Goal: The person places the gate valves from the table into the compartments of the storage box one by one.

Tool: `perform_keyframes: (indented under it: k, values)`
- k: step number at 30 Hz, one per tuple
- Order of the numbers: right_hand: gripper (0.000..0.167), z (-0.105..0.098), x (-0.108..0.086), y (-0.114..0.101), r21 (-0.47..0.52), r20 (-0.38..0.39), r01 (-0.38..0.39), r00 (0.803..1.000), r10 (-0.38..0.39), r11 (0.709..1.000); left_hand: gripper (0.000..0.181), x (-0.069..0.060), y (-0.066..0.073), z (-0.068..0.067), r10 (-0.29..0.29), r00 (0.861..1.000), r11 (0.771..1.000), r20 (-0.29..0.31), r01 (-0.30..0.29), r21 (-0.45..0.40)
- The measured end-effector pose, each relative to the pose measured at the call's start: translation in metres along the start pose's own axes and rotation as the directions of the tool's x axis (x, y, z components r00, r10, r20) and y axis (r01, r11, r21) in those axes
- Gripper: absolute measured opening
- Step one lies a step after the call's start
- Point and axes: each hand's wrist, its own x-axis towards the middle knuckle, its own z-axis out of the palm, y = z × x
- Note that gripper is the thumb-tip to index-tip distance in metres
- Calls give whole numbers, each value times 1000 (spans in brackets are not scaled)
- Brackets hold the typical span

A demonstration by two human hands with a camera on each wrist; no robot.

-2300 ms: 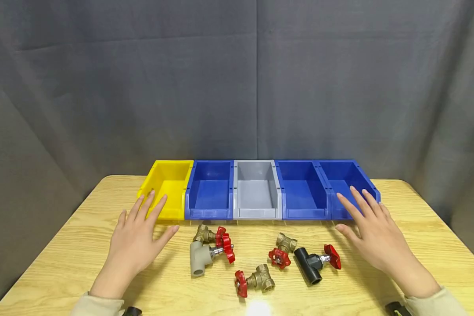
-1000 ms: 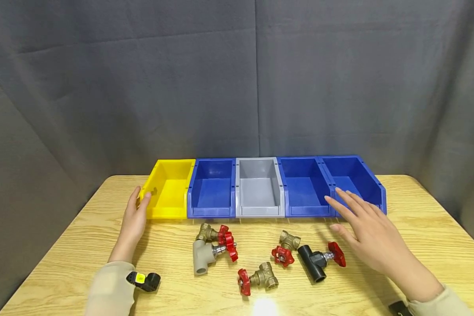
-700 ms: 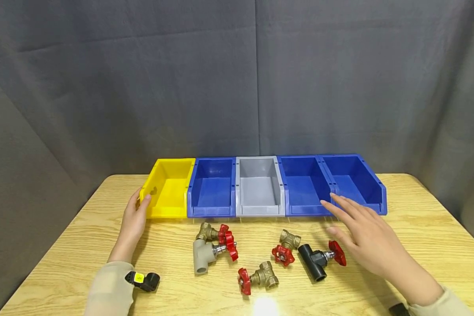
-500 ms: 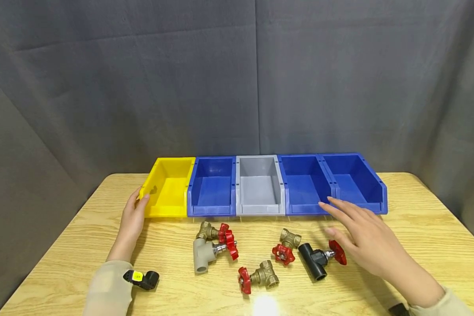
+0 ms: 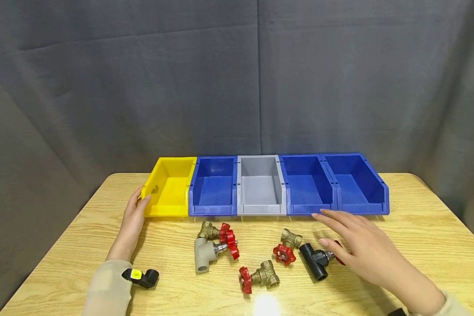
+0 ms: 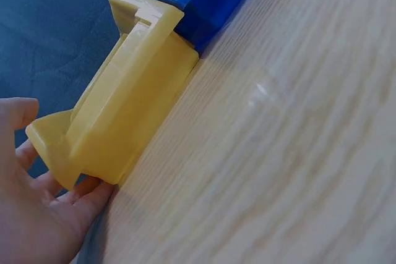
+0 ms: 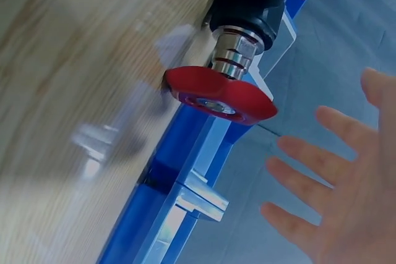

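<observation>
In the head view my left hand [image 5: 132, 219] grips the left side wall of the yellow bin [image 5: 170, 210], thumb at the rim and fingers along the outside. The left wrist view shows fingers against the outer wall. My right hand [image 5: 365, 245] hovers with spread fingers above the black tee-shaped valve [image 5: 317, 261], partly hiding its red handwheel [image 7: 219, 94]. Nothing is in that hand. A grey plastic valve [image 5: 203, 254] lies beside a brass valve [image 5: 207, 230] on the left. Two more brass valves, one upper [image 5: 290, 239] and one lower [image 5: 264, 274], lie mid-table, all with red handwheels.
Right of the yellow bin, side by side, stand a blue bin [image 5: 213, 211], a grey bin [image 5: 260, 210] and two more blue bins, one inner [image 5: 312, 210] and one outer [image 5: 361, 209]. Behind the wooden table [image 5: 174, 289] hangs a grey curtain [image 5: 237, 87].
My left hand has moved from above the table to the yellow bin's left side and taken hold there. My right hand has drifted left and down, toward the black valve.
</observation>
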Motion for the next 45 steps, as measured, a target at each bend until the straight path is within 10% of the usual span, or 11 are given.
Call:
perform_keyframes:
  k: [17, 45]
  values:
    - [46, 5, -2, -13, 1, 54, 38, 998, -38, 999, 56, 3, -8, -3, -41, 999, 983, -28, 36, -179]
    - [64, 21, -8, -17, 18, 196, 112, 974, -113, 994, 55, 13, -13, -7, 24, 992, 993, -121, -39, -116]
